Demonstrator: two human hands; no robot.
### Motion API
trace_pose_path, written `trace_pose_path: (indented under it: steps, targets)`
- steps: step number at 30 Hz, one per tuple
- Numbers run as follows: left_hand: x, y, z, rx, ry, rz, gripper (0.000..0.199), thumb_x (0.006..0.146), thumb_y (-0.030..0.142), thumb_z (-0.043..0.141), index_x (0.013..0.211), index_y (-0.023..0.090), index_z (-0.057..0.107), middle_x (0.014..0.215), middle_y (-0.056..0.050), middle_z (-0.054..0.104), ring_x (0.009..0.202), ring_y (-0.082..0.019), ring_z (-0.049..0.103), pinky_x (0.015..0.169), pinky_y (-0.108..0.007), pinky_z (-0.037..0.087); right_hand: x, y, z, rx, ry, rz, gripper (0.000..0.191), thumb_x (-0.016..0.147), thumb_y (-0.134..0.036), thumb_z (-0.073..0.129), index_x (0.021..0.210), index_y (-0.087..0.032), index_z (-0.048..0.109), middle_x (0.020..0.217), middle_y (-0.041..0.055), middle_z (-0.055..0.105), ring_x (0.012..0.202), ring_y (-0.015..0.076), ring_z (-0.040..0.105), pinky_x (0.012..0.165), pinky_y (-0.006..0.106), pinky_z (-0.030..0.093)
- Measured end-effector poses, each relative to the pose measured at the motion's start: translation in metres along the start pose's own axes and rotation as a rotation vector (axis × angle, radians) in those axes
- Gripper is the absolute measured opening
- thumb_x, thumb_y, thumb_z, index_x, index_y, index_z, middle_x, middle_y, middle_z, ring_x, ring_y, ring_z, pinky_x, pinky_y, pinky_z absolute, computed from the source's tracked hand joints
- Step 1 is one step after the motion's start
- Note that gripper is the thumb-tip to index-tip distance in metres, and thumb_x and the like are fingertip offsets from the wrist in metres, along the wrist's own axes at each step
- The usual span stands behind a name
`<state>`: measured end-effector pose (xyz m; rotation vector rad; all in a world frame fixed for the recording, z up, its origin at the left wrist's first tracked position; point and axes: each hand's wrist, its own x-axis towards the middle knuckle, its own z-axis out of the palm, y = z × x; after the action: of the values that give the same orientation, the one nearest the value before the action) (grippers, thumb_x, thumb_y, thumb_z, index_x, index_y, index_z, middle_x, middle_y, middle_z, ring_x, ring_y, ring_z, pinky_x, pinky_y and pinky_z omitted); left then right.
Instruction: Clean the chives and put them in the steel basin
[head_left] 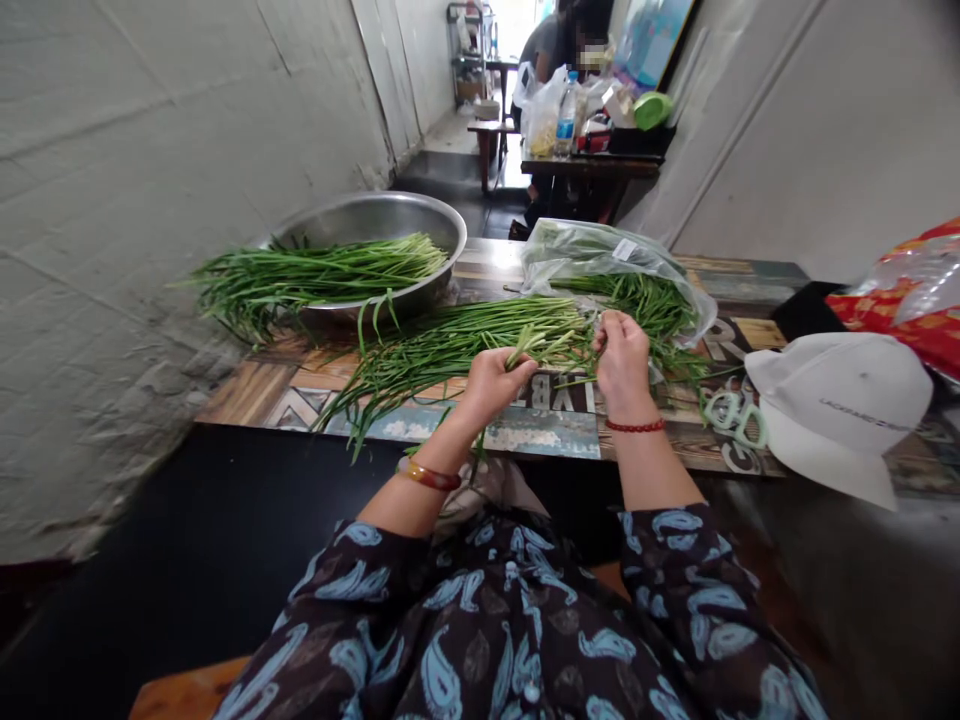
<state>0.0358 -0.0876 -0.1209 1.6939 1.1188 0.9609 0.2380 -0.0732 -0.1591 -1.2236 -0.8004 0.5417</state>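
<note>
Our left hand [491,385] is closed around a small bunch of garlic chives [544,342], which runs up and to the right from our fist toward our right hand [622,365]. That hand's fingers [606,330] are pinched on the bunch's far end.

A longer loose bunch [442,352] lies on the patterned wooden table [255,395] just beyond our hands, slanting along the near edge. Its green tips point left and toward us, some hanging past the edge, and its paler ends point right.

At the table's far left corner, beside the wall, sits a steel basin [390,215]. It holds a pile of chives [322,277] lying crosswise, with the tips spilling over the left rim.

A clear plastic bag of greens [600,255] lies at the far edge, with more chives [637,300] coming out toward us. Near the right edge are a white cap [840,410] and a pale green looped object [735,418].
</note>
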Motion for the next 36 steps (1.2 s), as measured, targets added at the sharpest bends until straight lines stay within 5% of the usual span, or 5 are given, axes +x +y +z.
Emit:
trace_pose_path:
  steps: [7, 10, 17, 24, 36]
  targets:
    - [-0.007, -0.002, -0.014, -0.428, -0.019, -0.176, 0.037, 0.065, 0.047, 0.076, 0.076, 0.012, 0.068, 0.060, 0.002, 0.056, 0.051, -0.006, 0.033, 0.051, -0.022, 0.022, -0.003, -0.002, -0.037, -0.993, -0.268, -0.504, 0.029, 0.089, -0.037, 0.058, 0.109, -0.022, 0.073, 0.133, 0.0147, 0.062, 0.124, 0.0329, 0.053, 0.102, 0.051, 0.042]
    - [-0.008, -0.001, -0.016, -0.458, -0.004, -0.158, 0.036, 0.065, 0.045, 0.077, 0.077, 0.011, 0.068, 0.066, 0.000, 0.061, 0.052, -0.005, 0.035, 0.051, -0.021, 0.025, -0.025, -0.022, -0.022, -0.816, -0.174, -0.576, 0.033, 0.092, -0.035, 0.055, 0.118, -0.020, 0.071, 0.130, 0.0156, 0.063, 0.122, 0.0298, 0.056, 0.103, 0.049, 0.044]
    - [-0.012, 0.003, -0.019, -0.309, 0.028, 0.006, 0.025, 0.068, 0.035, 0.076, 0.077, 0.012, 0.075, 0.061, 0.001, 0.058, 0.059, -0.010, 0.046, 0.057, -0.022, 0.034, -0.067, -0.058, 0.029, -0.261, -0.429, -0.274, 0.028, 0.085, -0.047, 0.067, 0.084, -0.020, 0.073, 0.083, 0.0032, 0.071, 0.073, 0.0158, 0.062, 0.069, 0.030, 0.050]
    - [-0.020, 0.003, -0.052, -0.497, 0.205, -0.061, 0.035, 0.075, 0.043, 0.074, 0.090, 0.012, 0.072, 0.049, 0.009, 0.032, 0.044, -0.005, 0.023, 0.044, -0.022, 0.016, -0.034, -0.081, -0.002, 0.362, -0.318, -0.040, 0.035, 0.089, -0.059, 0.059, 0.083, -0.025, 0.065, 0.081, -0.0016, 0.062, 0.062, 0.0094, 0.054, 0.060, 0.024, 0.049]
    - [-0.028, 0.005, -0.062, -0.570, 0.058, -0.042, 0.036, 0.080, 0.049, 0.071, 0.084, 0.013, 0.068, 0.058, 0.005, 0.047, 0.045, -0.004, 0.036, 0.043, -0.018, 0.025, -0.075, -0.082, -0.003, 0.052, -0.745, 0.124, 0.028, 0.085, -0.043, 0.071, 0.102, -0.023, 0.059, 0.070, -0.0028, 0.064, 0.057, 0.0100, 0.052, 0.051, 0.022, 0.042]
